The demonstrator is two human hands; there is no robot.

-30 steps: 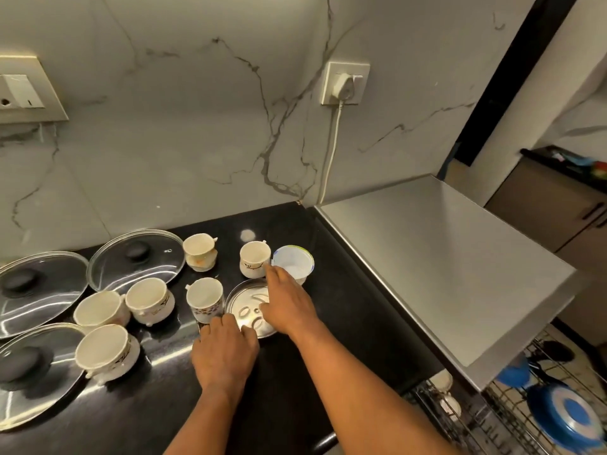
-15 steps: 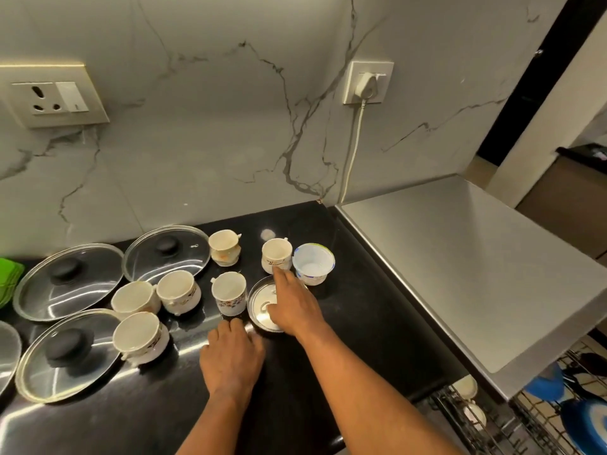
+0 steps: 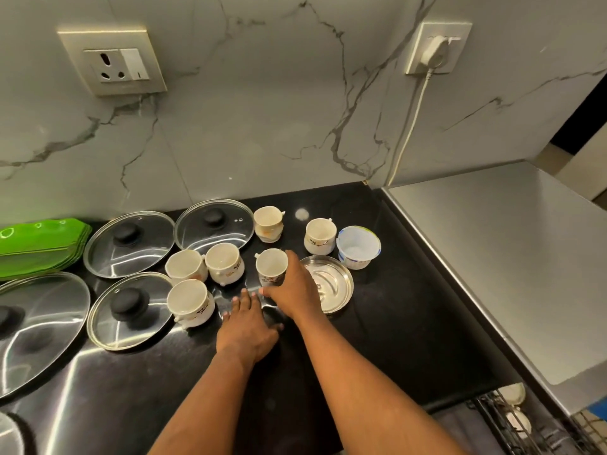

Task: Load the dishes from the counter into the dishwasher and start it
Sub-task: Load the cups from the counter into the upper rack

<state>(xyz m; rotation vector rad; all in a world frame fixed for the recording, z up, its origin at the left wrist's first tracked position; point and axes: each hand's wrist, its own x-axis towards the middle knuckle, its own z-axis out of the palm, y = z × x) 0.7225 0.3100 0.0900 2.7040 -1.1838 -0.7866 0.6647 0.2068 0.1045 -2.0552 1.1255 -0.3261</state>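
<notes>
Loading looks to be at an early stage. Most of the dishes sit on the black counter (image 3: 377,323): five white cups (image 3: 225,262) besides the one in hand, four glass lids (image 3: 129,244), a steel plate (image 3: 338,284), a plastic tub (image 3: 358,246) and a stack of green plates (image 3: 42,244) at the far left.

The right hand (image 3: 294,287) grasps the flowered cup (image 3: 271,264), fingers curled round its right side and thumb at its foot. This cup stands upright on the counter, just beside the steel plate, not yet lifted. The left hand (image 3: 246,326) lies flat on the counter close in front of that cup, fingers straight, holding nothing.

At the lower right the dishwasher rack (image 3: 502,418) shows beneath the steel surface (image 3: 509,274). A couple of pale pieces already sit in it (too blurred to say what they are). I judge that nearly everything has yet to go across, and starting the machine comes last.
</notes>
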